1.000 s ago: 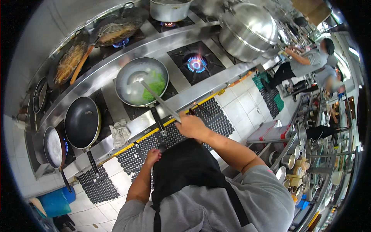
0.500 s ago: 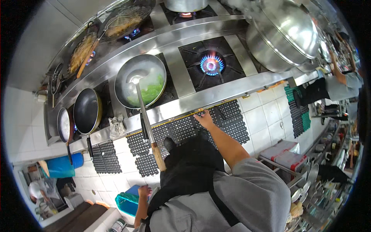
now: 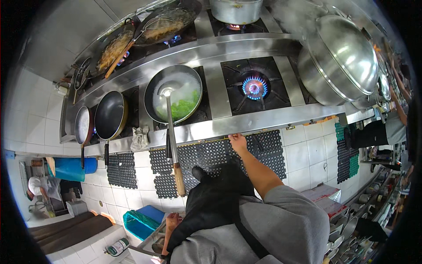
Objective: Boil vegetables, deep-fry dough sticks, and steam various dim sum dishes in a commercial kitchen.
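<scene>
**Ladle (image 3: 170, 127) Rests in Pan (image 3: 197, 79), Handle Toward the Person**

The ladle's long axis runs from its bowl, in the pan on the stove (image 3: 246, 121), over the near rim and out past the stove's front edge, veering slightly right toward its tip. Its shaft is smooth grey metal; the end is a rounded wooden grip (image 3: 179, 179). The pan's black handle (image 3: 169, 147) points the same way, partly hidden beneath the shaft.

The pan is round and dark-walled, holding cloudy liquid and bright green pieces (image 3: 182, 109) gathered toward its near right. A crumpled, pale cloth (image 3: 140, 138) lies on the stove's brushed-metal front, left of the pan; to the right, a ring of blue flame (image 3: 254, 87) burns bare.

The right arm reaches forward, its hand (image 3: 238, 142) at the stove's front edge, fingers loosely bent; whether they pinch anything, I cannot tell. The left hand (image 3: 173, 220) hangs low beside the black apron (image 3: 211, 198), fingers half curled, its grip unclear.
</scene>
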A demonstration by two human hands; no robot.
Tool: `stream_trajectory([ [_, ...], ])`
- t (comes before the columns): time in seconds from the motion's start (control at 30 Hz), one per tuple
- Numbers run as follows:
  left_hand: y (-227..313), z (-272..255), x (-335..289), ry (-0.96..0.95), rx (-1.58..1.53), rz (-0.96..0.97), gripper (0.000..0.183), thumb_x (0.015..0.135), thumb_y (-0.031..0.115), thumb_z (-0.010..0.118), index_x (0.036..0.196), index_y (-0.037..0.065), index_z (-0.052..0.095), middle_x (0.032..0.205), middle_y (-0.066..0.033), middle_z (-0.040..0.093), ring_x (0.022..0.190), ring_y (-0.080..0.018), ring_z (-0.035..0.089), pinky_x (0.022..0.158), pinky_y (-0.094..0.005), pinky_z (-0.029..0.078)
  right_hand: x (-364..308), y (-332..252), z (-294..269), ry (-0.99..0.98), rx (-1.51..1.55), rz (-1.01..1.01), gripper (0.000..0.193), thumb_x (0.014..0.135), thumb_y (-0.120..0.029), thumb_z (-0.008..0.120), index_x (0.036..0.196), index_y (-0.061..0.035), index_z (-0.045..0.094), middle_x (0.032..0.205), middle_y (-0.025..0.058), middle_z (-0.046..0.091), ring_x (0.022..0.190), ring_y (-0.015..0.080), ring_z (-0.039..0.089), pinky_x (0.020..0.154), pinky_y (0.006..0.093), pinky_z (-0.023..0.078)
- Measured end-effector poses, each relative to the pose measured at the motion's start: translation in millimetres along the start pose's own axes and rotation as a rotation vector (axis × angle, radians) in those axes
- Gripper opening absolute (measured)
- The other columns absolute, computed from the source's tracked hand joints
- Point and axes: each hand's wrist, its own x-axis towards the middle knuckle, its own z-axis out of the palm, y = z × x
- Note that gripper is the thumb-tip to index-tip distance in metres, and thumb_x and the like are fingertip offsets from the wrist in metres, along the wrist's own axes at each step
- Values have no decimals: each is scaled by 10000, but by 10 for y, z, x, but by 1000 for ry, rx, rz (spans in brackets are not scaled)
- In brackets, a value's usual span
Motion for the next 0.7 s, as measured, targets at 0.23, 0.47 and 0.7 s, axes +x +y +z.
stream_trajectory([
  [0.23, -345, -132, 106, -102, -4, 191, 195, 927, 158, 619, 948, -33, 583, 766, -149, 660, 682, -215, 666, 578, -340, 551, -111, -373, -164, -132, 237, 87, 274, 869, -207, 712, 1026, -3, 617, 870, 38, 683, 667, 113, 641, 611, 253, 523],
  [0.47, 9, -41, 193, -53, 0, 54, 236, 927, 195, 630, 1016, -20, 594, 787, -129, 676, 663, -200, 664, 560, -336, 547, 44, -135, -182, -113, 153, 21, 329, 875, -231, 707, 1054, 8, 570, 858, 48, 682, 737, 143, 660, 679, 290, 528],
  [0.7, -230, -141, 448, -28, 13, -26, 314, 909, 259, 656, 1064, -7, 598, 790, -118, 698, 607, -185, 659, 497, -312, 507, -322, -402, -313, -330, 356, 321, 324, 894, -379, 676, 959, -64, 639, 817, 62, 675, 570, 165, 640, 476, 273, 517],
])
